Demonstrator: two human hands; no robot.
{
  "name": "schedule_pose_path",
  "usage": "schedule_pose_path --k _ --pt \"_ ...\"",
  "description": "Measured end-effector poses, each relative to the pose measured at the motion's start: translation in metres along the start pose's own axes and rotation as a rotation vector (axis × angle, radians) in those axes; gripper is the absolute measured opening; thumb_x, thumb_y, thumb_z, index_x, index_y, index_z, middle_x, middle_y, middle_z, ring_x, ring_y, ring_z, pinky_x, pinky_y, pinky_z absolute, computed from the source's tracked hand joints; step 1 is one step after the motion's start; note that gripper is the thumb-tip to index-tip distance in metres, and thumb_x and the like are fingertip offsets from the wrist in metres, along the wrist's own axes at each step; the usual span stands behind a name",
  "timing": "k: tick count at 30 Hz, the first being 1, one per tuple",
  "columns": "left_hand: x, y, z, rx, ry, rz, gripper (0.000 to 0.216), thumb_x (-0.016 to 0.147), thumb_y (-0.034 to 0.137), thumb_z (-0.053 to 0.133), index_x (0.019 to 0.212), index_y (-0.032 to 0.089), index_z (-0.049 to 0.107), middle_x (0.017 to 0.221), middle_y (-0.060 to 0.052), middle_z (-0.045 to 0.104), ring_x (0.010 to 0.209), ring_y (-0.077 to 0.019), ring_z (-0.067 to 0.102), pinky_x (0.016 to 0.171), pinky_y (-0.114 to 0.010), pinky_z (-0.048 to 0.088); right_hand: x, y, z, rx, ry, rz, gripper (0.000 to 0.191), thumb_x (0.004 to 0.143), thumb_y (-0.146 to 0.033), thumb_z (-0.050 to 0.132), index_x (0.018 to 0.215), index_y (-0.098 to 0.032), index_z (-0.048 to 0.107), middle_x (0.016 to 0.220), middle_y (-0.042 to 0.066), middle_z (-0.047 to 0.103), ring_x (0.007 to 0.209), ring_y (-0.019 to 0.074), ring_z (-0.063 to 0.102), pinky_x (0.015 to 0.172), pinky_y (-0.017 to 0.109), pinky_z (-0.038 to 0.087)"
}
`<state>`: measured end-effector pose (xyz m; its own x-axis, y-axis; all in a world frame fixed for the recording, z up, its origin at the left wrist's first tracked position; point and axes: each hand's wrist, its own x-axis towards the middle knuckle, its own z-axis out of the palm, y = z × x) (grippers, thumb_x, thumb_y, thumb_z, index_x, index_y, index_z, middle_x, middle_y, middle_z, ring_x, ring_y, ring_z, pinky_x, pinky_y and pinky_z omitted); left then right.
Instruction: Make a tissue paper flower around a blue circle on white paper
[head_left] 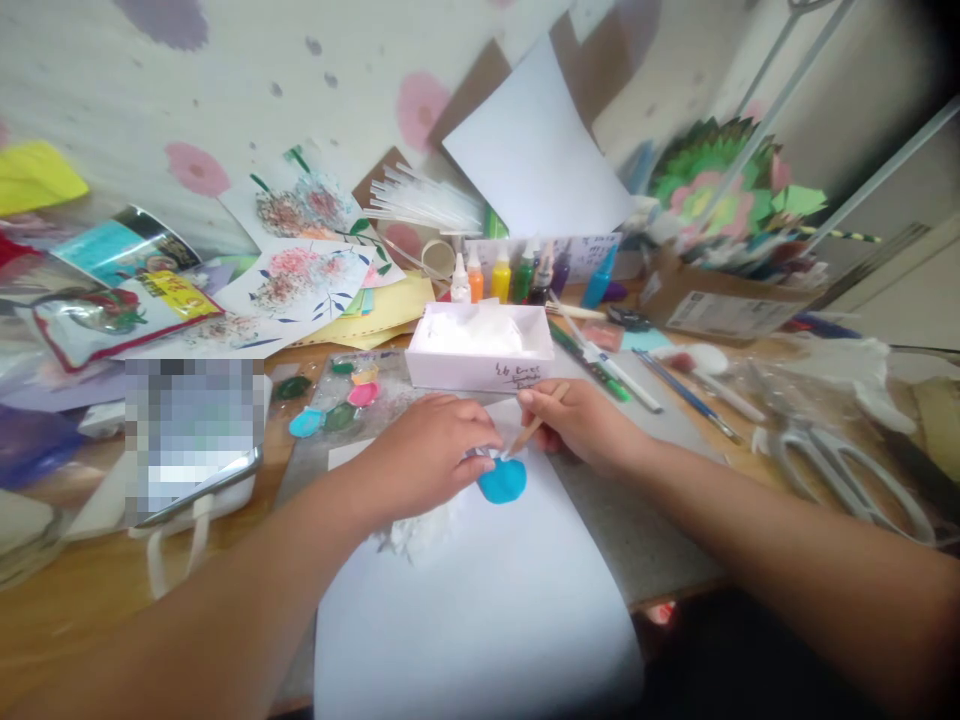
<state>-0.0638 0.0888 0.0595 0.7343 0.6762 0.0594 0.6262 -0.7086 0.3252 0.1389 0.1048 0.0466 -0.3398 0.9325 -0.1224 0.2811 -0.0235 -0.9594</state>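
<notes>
Right hand (577, 420), grip pinching a wooden stick (536, 425), tip down on the blue shape (502, 482). Left hand (431, 450), grip pressed together, pins that shape to the white sheet (480, 600) by the tabletop's (90, 600) front edge.

Our forearms enter from the lower corners, meeting mid-frame; our left hand (431, 452) lies palm-down, fingers curled, our right hand (581, 420) pinches its fingers together.

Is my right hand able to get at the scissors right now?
Likely yes: the right hand is near and the scissors lie uncovered, but its grip holds a wooden stick.
</notes>
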Motion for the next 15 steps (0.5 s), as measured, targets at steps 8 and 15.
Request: schedule_pose_path --k 8,15 --pt "0.000 0.000 0.001 0.000 0.009 -0.003 0.018 0.087 0.030 0.052 0.101 0.029 0.063 0.109 0.003 0.061 0.101 -0.0175 0.053 0.089 -0.033 0.036 -0.006 -0.004 -0.011 0.107 0.045 -0.045 0.041 0.088 -0.045 0.042 0.060 -0.016 0.053 0.039 -0.004 0.047 0.036 0.0074 0.039 0.038 0.019 0.026" --pt "0.000 0.000 0.000 -0.013 0.007 -0.010 0.016 0.086 0.028 0.053 0.100 0.027 0.060 0.104 0.003 0.061 0.099 -0.0170 0.053 0.088 -0.033 0.036 -0.007 -0.007 -0.007 0.056 0.007 -0.041 0.036 0.085 -0.039 0.049 0.059 -0.015 0.055 0.042 -0.002 0.051 0.036 0.0064 0.040 0.037 0.019 0.025"
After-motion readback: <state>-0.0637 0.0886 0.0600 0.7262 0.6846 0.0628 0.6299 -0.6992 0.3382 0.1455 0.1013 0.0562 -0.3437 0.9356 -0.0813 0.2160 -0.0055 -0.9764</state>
